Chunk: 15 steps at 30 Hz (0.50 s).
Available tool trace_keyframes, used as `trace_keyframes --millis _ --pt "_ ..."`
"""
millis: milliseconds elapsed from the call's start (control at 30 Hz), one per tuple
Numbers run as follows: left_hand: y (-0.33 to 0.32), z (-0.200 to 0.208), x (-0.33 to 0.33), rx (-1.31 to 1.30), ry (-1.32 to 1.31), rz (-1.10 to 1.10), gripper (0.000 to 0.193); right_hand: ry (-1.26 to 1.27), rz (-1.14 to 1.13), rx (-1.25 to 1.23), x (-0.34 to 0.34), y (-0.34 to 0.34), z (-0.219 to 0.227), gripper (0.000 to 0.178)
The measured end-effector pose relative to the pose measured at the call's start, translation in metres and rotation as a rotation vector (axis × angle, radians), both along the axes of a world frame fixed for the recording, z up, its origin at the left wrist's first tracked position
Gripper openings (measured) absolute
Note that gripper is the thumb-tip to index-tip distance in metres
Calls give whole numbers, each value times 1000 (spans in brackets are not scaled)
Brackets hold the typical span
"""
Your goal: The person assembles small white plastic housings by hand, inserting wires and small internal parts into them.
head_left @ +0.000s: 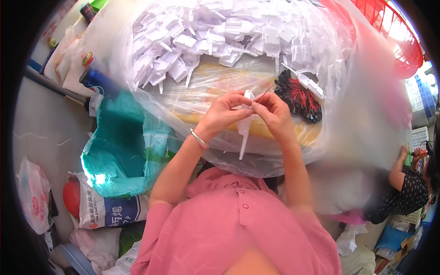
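Note:
Over the near side of the work surface, my left hand (222,112) pinches a white plastic part (244,129) whose narrow stem points down toward me. Beside it, the fingertips of my right hand (276,114) are closed on a thin dark wire (263,95) at the part's upper end. Whether the wire touches the part is hidden by my fingers. A bundle of short black and red wires (299,97) lies just right of my right hand. Beyond both hands spreads a heap of similar white plastic parts (183,42), and one part (310,85) rests against the bundle.
Clear plastic sheeting (376,114) drapes around the work surface. At the left stand an open teal bag (121,137) and a blue can (98,78). A red basket (389,34) is at the far right. Another person (396,190) works at the right edge.

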<state>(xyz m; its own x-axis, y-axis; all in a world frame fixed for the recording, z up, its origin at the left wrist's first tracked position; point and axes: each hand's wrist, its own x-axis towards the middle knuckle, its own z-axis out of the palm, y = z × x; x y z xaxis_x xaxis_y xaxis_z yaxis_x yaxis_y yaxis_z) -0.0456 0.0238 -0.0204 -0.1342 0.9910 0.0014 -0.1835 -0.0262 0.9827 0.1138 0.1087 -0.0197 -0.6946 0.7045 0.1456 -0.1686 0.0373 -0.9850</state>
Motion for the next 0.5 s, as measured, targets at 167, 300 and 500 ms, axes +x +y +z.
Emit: trace_keyframes --millis 167,300,500 --pt "0 4 4 6 56 -25 22 27 -25 20 -1 3 3 11" --pt "2 0 -2 -20 321 -33 17 30 -27 -6 -1 6 0 12" --pt "1 -5 -6 -136 -126 -104 16 112 -30 -155 0 6 0 14"
